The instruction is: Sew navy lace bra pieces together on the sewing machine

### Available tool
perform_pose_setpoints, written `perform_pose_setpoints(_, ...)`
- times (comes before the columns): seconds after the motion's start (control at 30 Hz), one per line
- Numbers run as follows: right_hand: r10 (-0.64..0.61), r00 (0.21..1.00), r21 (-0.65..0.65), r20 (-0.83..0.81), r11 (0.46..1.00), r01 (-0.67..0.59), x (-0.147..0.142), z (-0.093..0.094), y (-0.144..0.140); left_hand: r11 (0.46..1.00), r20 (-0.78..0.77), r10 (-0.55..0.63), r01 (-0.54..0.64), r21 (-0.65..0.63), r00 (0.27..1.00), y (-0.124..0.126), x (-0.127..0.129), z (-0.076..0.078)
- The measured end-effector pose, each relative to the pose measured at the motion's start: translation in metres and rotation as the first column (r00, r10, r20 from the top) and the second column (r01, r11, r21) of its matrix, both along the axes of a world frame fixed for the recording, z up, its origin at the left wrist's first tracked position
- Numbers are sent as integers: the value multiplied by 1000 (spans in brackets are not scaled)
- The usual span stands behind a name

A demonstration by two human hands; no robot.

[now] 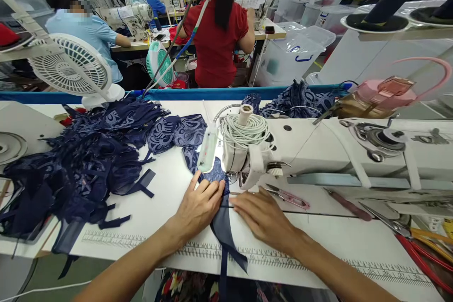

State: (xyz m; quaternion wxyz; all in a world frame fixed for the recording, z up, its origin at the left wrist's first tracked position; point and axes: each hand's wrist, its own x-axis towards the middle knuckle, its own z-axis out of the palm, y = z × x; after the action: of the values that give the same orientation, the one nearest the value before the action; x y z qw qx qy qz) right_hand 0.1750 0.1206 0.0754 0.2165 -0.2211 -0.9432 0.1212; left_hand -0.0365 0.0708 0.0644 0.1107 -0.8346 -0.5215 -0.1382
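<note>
A navy lace-patterned fabric piece lies under the head of a white sewing machine, with a sheer navy strip trailing toward the table's front edge. My left hand rests on this fabric, palm down, its index finger stretched forward and the others slightly bent. Just right of the fabric is my right hand, fingers stretched out with their tips at the strip's edge near the presser foot. Its thumb is mostly hidden. Behind the work, joined navy lace cups lie on the table.
A heap of navy lace pieces covers the left side. Pink-handled snips, a seam-ripper-like tool and red-handled scissors lie to the right. A white fan and a pink-lidded jug stand behind. Other people sit beyond.
</note>
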Motion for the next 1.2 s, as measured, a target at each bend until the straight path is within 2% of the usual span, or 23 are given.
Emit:
perform_pose_setpoints(0.1,-153,984,169,86,976,137,-6,-1,10,999,41,6,-4,-34,999,-1,-1,-2)
perform_pose_setpoints(0.17,-184,974,257,129,955,147,-10,-5,14,998,73,-2,6,-55,997,-2,-2,-4)
perform_pose_setpoints(0.27,-205,974,325,93,931,165,-10,-12,14,996,90,-18,26,-84,996,-1,-4,-7)
perform_pose_setpoints(0.4,-105,994,268,-2,958,102,-6,-13,8,995,80,-7,16,-104,997,4,-6,-5)
perform_pose_setpoints(0.57,58,998,151,30,987,-62,-6,-7,6,992,60,3,4,-123,998,12,-6,0)
perform_pose_setpoints(0.9,54,996,101,73,993,-61,-4,-13,5,986,136,2,21,-164,991,12,-9,4)
perform_pose_setpoints(1.2,38,996,123,81,991,-48,-7,-9,6,983,168,24,7,-184,985,26,-17,5)
